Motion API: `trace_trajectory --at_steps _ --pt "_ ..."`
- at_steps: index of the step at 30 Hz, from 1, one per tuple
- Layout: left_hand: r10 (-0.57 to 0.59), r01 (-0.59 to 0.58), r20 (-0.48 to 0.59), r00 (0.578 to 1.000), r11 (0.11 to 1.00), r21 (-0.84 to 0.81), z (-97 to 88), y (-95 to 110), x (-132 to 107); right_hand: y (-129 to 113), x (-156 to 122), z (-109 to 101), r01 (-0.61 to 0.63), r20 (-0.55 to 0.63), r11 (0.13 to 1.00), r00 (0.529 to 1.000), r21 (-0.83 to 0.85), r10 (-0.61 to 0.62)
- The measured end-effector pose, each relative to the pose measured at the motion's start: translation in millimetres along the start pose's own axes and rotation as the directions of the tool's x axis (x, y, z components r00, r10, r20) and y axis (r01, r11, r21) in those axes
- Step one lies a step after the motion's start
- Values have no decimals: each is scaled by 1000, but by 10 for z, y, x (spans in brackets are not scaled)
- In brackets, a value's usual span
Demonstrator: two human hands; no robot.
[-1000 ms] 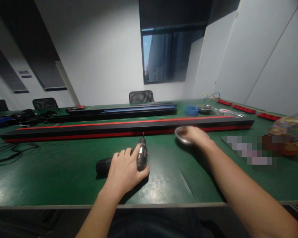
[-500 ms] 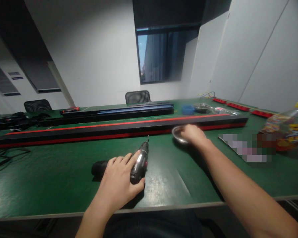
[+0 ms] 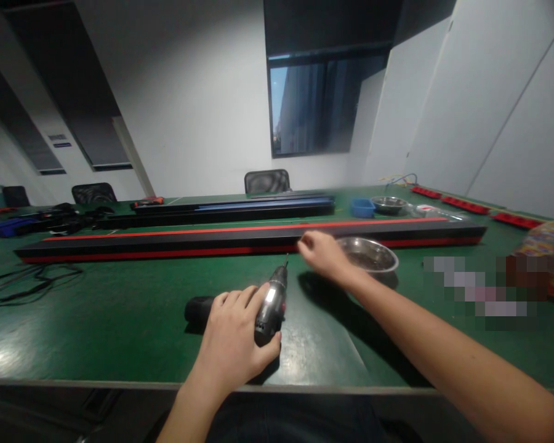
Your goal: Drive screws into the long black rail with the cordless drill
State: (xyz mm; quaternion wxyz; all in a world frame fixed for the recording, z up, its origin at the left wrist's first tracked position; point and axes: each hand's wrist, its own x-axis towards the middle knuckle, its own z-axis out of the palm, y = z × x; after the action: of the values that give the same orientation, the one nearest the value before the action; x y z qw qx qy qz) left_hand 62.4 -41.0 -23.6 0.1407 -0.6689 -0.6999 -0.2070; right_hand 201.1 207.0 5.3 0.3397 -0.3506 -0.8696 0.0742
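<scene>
My left hand (image 3: 240, 332) is wrapped over a black and grey cordless drill (image 3: 271, 304) that lies on its side on the green table. The drill's bit points away from me, toward a long black bar with red stripes (image 3: 203, 240). My right hand (image 3: 322, 251) is in the air just left of a round metal bowl (image 3: 373, 255), in front of the bar. Its fingers are pinched together; whatever they hold is too small and blurred to name. Part of the bowl's left rim is hidden behind this hand.
Behind the bar lie more long dark bars (image 3: 231, 212). A blue container (image 3: 362, 208) and a second metal bowl (image 3: 389, 204) stand at the back right. Black cables (image 3: 32, 283) lie at left, a plastic jug (image 3: 547, 255) at right. Red strips (image 3: 466, 204) line the right edge.
My right hand has come out of the metal bowl and moved left with its fingers pinched. My left hand stays on the drill. The view has turned slightly left.
</scene>
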Motion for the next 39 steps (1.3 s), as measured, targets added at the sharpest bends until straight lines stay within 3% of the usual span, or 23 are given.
trace_trajectory --at_steps 2,5,8,10,15,23,39 --pt "0 0 2 1000 1000 -2 -5 3 -3 -62 26 222 -33 61 996 998 84 28" --pt "-6 6 -4 1000 1000 -3 -11 6 -9 -48 98 514 -190 65 962 981 197 181" --pt "-8 8 -7 1000 1000 -4 -15 10 -11 36 165 705 -332 74 890 943 314 325" --pt "-7 7 -3 1000 1000 -8 -18 14 -10 90 185 767 -366 96 853 929 373 357" --pt "-11 11 0 1000 1000 -13 -28 18 -13 135 176 773 -377 143 805 925 458 352" --pt "-13 13 11 1000 1000 -19 -34 14 -19 115 166 726 -434 239 778 901 454 362" --pt "-10 10 5 1000 1000 -23 -28 4 -21 137 168 699 -457 286 727 889 512 357"
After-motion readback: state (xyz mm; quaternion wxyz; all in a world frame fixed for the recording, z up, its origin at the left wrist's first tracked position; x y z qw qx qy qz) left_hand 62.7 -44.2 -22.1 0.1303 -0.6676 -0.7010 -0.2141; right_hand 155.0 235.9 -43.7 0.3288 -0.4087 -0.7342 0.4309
